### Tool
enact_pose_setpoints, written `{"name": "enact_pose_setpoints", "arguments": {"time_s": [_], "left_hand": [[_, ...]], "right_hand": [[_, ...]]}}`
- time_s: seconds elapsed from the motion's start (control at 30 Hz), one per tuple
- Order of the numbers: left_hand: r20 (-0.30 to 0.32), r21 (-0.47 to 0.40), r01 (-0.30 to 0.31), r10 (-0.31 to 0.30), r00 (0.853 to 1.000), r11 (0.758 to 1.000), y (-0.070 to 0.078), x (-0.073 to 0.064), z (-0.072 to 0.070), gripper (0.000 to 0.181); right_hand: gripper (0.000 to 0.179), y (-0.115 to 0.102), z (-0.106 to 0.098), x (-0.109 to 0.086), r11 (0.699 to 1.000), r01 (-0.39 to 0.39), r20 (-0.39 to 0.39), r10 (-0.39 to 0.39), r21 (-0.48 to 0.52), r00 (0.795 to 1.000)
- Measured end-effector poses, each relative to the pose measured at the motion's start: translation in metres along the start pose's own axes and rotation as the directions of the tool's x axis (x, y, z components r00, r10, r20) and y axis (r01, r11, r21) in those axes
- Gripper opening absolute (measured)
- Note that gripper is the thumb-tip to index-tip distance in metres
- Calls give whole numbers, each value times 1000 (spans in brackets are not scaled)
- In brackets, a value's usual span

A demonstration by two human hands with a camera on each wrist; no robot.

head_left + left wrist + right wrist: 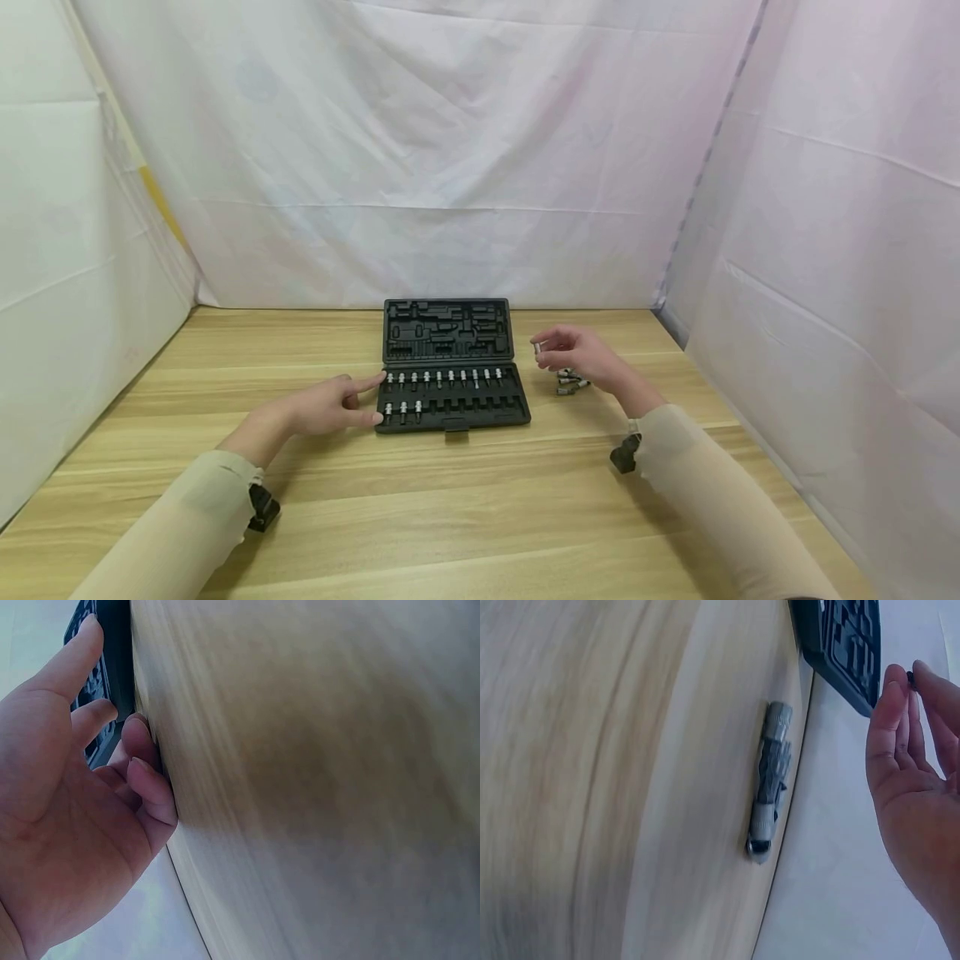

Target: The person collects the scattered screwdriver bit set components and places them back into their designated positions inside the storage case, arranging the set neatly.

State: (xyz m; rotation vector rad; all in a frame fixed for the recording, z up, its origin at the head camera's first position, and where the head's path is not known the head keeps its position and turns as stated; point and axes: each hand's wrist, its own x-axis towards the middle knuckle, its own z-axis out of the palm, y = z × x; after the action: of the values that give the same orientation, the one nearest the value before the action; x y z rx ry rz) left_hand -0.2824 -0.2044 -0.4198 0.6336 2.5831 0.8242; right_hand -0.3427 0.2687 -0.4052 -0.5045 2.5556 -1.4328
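Note:
A black socket case (453, 421) lies unfolded on the table, several silver bit sockets (451, 378) seated in its lower half. My left hand (322, 406) touches the case's left edge with thumb and index finger stretched out; its other fingers bend inward in the left wrist view. To the right of the case, my right hand (577, 354) pinches one bit socket (537, 347) between thumb and fingertips, above the table. Only its dark tip shows in the right wrist view. Below that hand a small pile of loose bit sockets (771, 780) lies on the wood.
The moulded lid (448, 332) of the case lies back toward the white cloth (435, 167) behind the table. Vacant slots (480, 404) run along the right part of the front row. Cloth walls also stand at both sides of the wooden table (420, 517).

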Motion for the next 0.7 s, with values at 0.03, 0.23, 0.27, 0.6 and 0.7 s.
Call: {"name": "enact_pose_setpoints", "arguments": {"time_s": [0.03, 0.23, 0.27, 0.6, 0.7], "left_hand": [[0, 0, 1, -1, 1000, 1000, 0, 0, 0, 88], [-1, 4, 5, -5, 1000, 1000, -1, 0, 0, 89], [0, 5, 5, -5, 1000, 1000, -1, 0, 0, 89], [0, 8, 5, -5, 1000, 1000, -2, 1, 1, 88], [-1, 3, 4, -4, 1000, 1000, -2, 1, 1, 88]], "right_hand": [[49, -1, 2, 1, 1000, 0, -3, 0, -6, 1000], [44, -4, 13, 8, 1000, -1, 16, 1, 3, 1000], [43, -4, 15, 9, 1000, -5, 21, 5, 5, 1000], [24, -4, 32, 22, 985, -50, 7, 52, -166, 999], [20, -3, 36, 26, 975, -43, 12, 46, -217, 999]]}}
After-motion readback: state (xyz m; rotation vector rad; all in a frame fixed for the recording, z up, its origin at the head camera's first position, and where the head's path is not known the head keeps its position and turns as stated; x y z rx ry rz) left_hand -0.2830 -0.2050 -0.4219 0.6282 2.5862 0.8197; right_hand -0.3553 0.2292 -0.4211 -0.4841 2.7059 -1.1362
